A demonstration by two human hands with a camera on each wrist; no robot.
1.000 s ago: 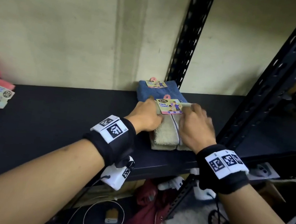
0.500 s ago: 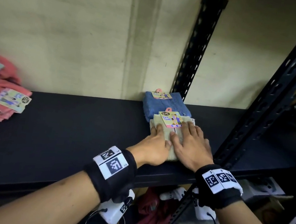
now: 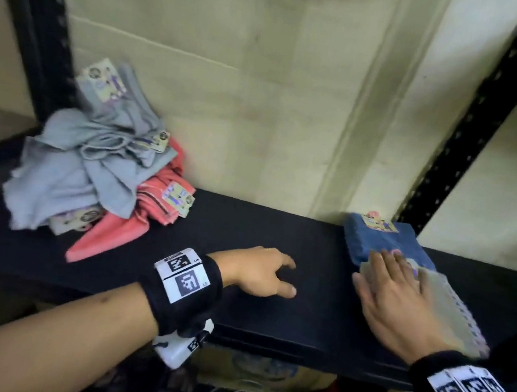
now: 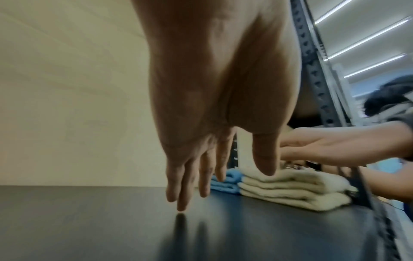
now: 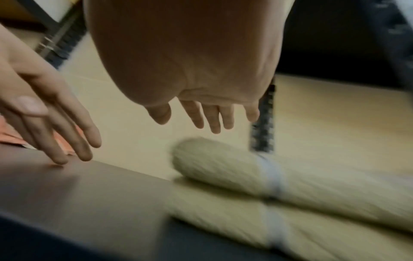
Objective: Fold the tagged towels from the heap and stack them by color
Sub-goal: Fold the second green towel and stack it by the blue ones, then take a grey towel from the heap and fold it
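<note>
While the left hand [image 3: 262,270] hovers empty, fingers relaxed, above the shelf [image 3: 278,231], the right hand [image 3: 401,300], fingers straight, apparently just clears the folded cream towels [image 4: 290,190] beside the blue towel [image 3: 386,242]; heap [image 3: 89,170] far left.

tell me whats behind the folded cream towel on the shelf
A folded blue towel with a card tag lies behind the cream towel, against the wall. The right hand hides where they meet.
</note>
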